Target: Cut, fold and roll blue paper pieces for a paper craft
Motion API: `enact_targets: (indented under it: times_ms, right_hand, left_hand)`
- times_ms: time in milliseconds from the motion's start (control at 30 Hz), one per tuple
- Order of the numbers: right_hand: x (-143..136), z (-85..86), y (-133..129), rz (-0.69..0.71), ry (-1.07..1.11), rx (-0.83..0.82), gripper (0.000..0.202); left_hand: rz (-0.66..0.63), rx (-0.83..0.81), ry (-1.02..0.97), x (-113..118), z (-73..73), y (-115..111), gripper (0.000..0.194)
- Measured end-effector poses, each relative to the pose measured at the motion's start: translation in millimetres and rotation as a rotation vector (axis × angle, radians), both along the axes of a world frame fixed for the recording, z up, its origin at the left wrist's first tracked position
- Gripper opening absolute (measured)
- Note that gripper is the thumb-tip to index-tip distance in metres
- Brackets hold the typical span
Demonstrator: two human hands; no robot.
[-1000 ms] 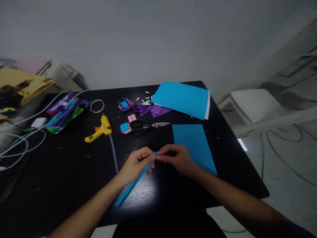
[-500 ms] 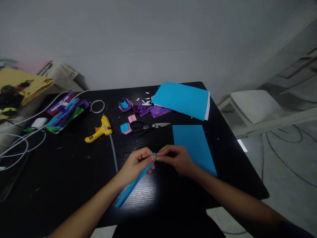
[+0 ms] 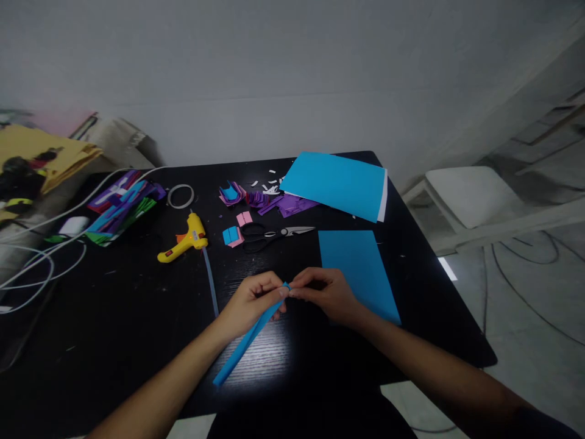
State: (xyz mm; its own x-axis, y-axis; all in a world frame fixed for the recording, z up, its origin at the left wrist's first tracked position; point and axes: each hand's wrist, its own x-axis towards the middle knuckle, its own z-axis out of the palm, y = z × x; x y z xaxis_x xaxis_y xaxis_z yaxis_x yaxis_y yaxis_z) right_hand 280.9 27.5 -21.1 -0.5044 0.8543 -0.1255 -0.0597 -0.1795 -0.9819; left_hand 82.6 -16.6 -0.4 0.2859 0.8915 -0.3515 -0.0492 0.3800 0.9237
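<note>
A long narrow strip of folded blue paper (image 3: 242,350) slants from the lower left up to my two hands, low over the black table. My left hand (image 3: 256,302) pinches it near its upper end, thumb on top. Fingertips of my right hand (image 3: 322,292) press together on the small folded tip, touching the left thumb. Right of my hands lies a flat blue sheet (image 3: 363,274), partly under my right hand. Black-handled scissors (image 3: 274,235) lie beyond my hands, beside small folded pink and blue pieces (image 3: 233,236).
A yellow glue gun (image 3: 185,238) with its glue stick and a tape ring (image 3: 180,196) lie left. Farther back are purple paper pieces (image 3: 292,205), white scraps and a blue sheet stack (image 3: 336,183). Colourful papers (image 3: 125,204) and white cables are far left; a white chair (image 3: 473,195) stands right.
</note>
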Motion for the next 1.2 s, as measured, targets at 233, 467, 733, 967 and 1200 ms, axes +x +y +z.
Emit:
enact_targets:
  times_ms: [233,467,733,967,1200]
  right_hand:
    - [0.3,-3.0,0.5,0.004,-0.012,0.026,0.020]
    - [-0.4,-1.2,0.5,0.006,-0.001,0.018,0.017]
    - [-0.4,-1.2,0.5,0.010,0.001,-0.003,0.015]
    - [-0.9,-3.3,0.4,0.014,0.015,-0.015,0.018]
    - [-0.6,2.6,-0.4,0.040,-0.018,-0.007,0.022]
  left_hand:
    - [0.001,-0.003,0.002,-0.5,-0.5,0.1,0.034]
    - [-0.005,0.011,-0.012,-0.6,-0.3,0.9,0.030]
    - [-0.011,-0.003,-0.004,-1.4,-2.1,-0.4,0.031]
    - [-0.014,-0.001,-0.004,-1.8,-4.1,-1.7,0.032]
    - [0.034,0.015,-0.007,-0.8,1.2,-0.2,0.033]
